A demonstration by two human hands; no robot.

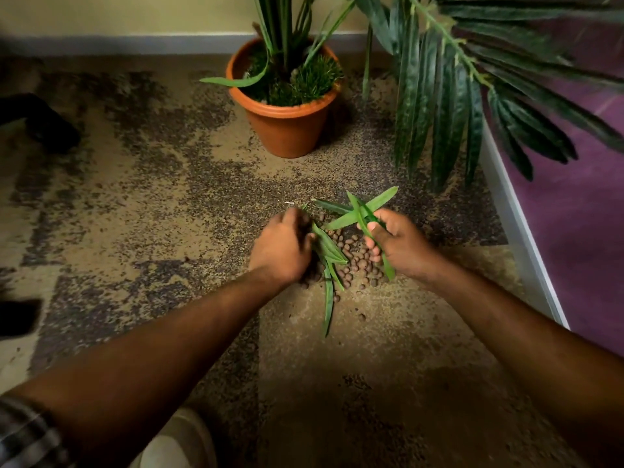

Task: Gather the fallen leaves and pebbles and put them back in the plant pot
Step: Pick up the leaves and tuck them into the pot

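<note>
Fallen leaves [329, 251] and a heap of brown pebbles [354, 258] lie on the carpeted floor [135, 197], in front of the terracotta plant pot [287, 126] and on the viewer's side of it, well apart from its base. The right hand [401, 244], on the pile's right edge, has its fingers curled round a crossed bundle of leaves [363, 211] whose tips fan out toward the pot. The left hand [282, 251], on the pile's left edge, bends its fingers down into the leaves and pebbles; motion blur at the fingertips prevents judging whether this grip has closed on anything. The step in hand appears to be collecting the loose leaves, with nothing yet carried to the pot. It is probably done best by lifting all leaves first, so that the pebbles lie exposed, then sweeping the pebbles inward with cupped palms and scooping them from beneath, since a few strays sit apart from the pile on the side away from the pot. A large palm frond [456, 96] hangs to the right of the pot and may obstruct the return path. The pebbles under the left palm are hidden, and the pot's soil is screened by foliage.
</note>
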